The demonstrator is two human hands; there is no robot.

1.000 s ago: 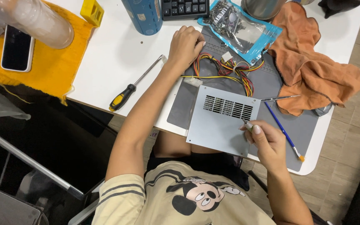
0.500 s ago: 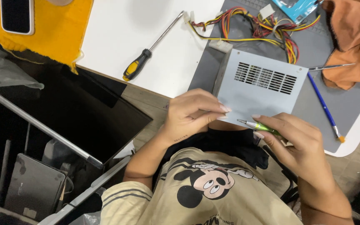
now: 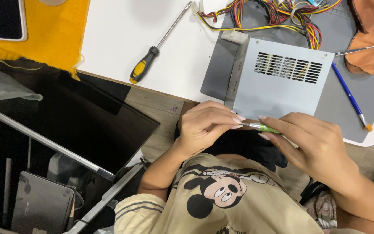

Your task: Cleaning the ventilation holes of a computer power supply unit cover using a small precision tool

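Right at the table's near edge, both the left hand (image 3: 204, 128) and right hand (image 3: 308, 141) pinch a small green-handled screwdriver (image 3: 260, 127) over the lap (beside the grey power supply unit (image 3: 278, 86)), so a slipped tip probably drops floorward.

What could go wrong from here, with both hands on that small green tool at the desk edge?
1. The green-handled tool is pinched only by fingertips of the left hand and right hand, off the table edge; a slip would likely drop it into the lap or onto the floor.
2. The grey metal box sits at the table edge; a nudge from either hand might tip it off.
3. Its loose coloured wires could snag if the box shifts.
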